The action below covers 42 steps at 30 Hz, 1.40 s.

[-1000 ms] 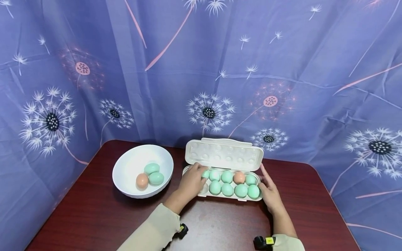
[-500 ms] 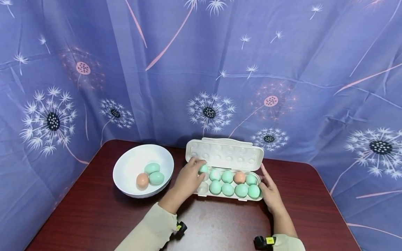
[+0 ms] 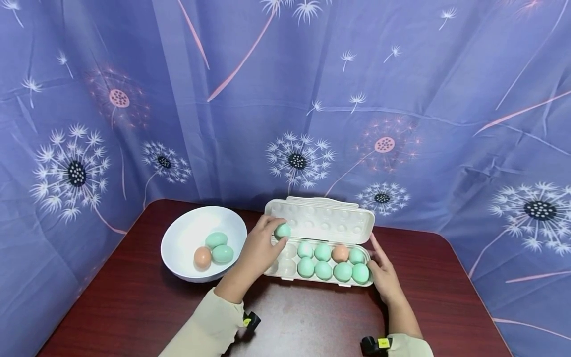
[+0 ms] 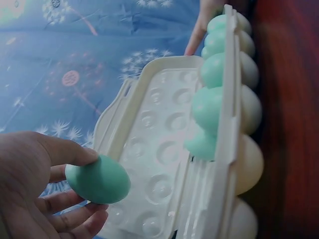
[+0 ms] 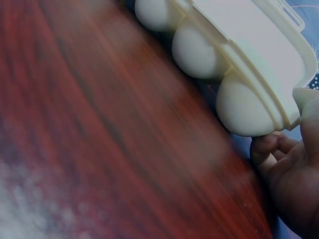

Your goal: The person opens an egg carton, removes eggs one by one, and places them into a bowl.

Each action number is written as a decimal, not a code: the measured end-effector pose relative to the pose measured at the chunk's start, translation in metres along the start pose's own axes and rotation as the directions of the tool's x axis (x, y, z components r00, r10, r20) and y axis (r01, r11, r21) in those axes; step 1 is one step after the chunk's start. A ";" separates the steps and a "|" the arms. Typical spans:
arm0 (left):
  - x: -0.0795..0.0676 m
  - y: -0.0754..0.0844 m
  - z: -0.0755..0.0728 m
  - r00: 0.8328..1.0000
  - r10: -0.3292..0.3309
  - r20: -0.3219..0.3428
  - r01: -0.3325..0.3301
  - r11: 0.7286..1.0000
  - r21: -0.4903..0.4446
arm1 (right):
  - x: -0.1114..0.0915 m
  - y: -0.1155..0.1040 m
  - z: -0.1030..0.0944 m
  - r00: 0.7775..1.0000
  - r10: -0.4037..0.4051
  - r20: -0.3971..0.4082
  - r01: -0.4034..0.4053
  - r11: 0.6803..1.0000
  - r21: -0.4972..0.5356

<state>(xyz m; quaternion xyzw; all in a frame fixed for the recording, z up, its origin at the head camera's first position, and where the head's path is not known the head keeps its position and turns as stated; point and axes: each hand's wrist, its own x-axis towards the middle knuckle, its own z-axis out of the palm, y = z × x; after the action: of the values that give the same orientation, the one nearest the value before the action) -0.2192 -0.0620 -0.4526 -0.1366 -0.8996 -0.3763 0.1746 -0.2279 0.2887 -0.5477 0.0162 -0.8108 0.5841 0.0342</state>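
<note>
Between thumb and fingers my left hand (image 3: 256,253) holds a green egg (image 3: 282,231), raised over the left end of a white plastic egg carton (image 3: 308,227). The left wrist view shows this egg pinched near the lid's inner side. The carton's lid stands tilted back. Several green eggs (image 3: 323,269) and one brown egg (image 3: 340,253) sit in its cups, while the cups (image 3: 287,267) at the left end are bare. My right hand (image 3: 385,280) grips the carton's right end; in the right wrist view the thumb is at the rim and the fingers curl beneath.
Left of the carton stands a white bowl (image 3: 176,235) with one brown egg (image 3: 202,258) and two green eggs (image 3: 222,254) in it. Both rest on a dark red wooden table (image 3: 303,317). A blue dandelion-print curtain (image 3: 250,124) hangs behind the table.
My left hand has lifted the green egg out of the back left cup and moved it up and slightly left. My right hand has stayed at the carton's right end.
</note>
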 end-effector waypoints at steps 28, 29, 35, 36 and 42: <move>0.013 -0.031 -0.064 0.965 -0.195 -0.174 0.183 0.980 -0.081 | 0.001 0.003 0.000 1.000 0.029 -0.005 -0.029 1.000 0.008; 0.013 -0.033 -0.065 0.962 -0.204 -0.179 0.193 0.978 -0.081 | 0.001 0.003 0.000 1.000 0.028 -0.006 -0.028 1.000 0.007; 0.015 -0.042 -0.073 0.947 -0.252 -0.200 0.239 0.967 -0.084 | 0.000 0.001 0.000 0.999 0.032 -0.003 -0.032 0.999 -0.002; 0.015 -0.043 -0.075 0.946 -0.259 -0.196 0.247 0.965 -0.084 | 0.000 0.001 0.000 0.999 0.033 -0.004 -0.033 0.999 -0.004; 0.015 -0.055 -0.081 0.934 -0.329 -0.138 0.325 0.944 -0.051 | 0.001 0.003 0.000 1.000 0.030 -0.006 -0.030 1.000 -0.007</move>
<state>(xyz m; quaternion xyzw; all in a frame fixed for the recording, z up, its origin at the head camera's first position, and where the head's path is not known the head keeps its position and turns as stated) -0.2361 -0.1565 -0.4274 0.0399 -0.8896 -0.4211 0.1724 -0.2293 0.2901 -0.5508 0.0021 -0.8129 0.5817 0.0277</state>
